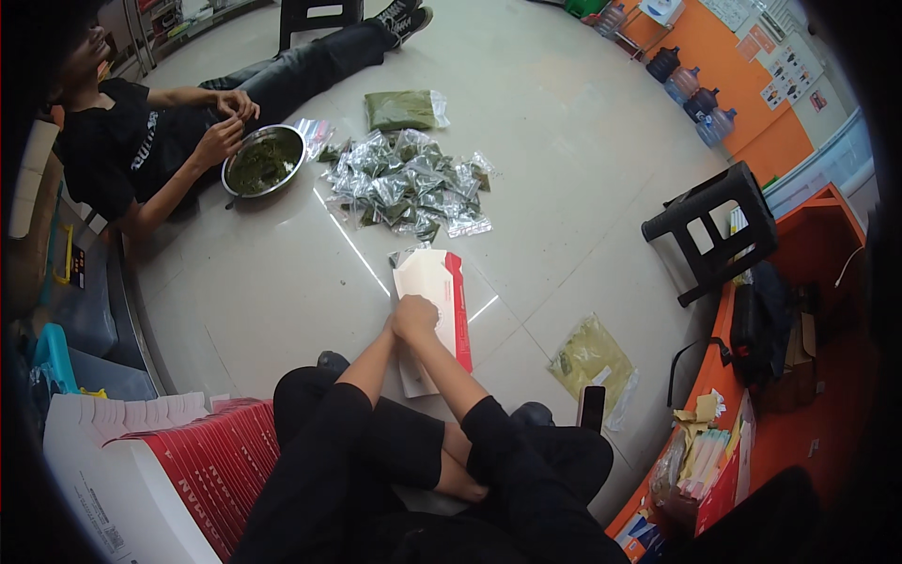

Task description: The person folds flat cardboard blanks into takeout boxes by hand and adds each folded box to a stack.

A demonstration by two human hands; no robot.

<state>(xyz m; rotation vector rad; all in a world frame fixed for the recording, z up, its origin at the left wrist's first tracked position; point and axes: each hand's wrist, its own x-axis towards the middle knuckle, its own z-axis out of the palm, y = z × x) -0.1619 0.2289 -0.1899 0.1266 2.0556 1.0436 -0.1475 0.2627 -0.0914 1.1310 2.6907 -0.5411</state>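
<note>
A white carton with a red side (435, 352) lies lengthwise on the floor in front of my crossed legs. My right hand (416, 318) rests over the carton's middle with its fingers curled closed; whatever is in them is hidden. Against it, on the left, is my left hand (392, 329), its fingers mostly covered by the right one. Just past the carton's far end is a small clear bag (406, 254). Beyond it spreads a heap of small clear bags with dark green contents (404, 183). A larger green-filled bag (399, 110) lies behind the heap.
At the far left a person (141, 141) sits with both hands above a metal bowl of green leaves (267, 162). Stacked red and white cartons (211, 470) stand at my left. To the right are a flat greenish bag (594, 357), a phone (591, 408) and a black stool (719, 226).
</note>
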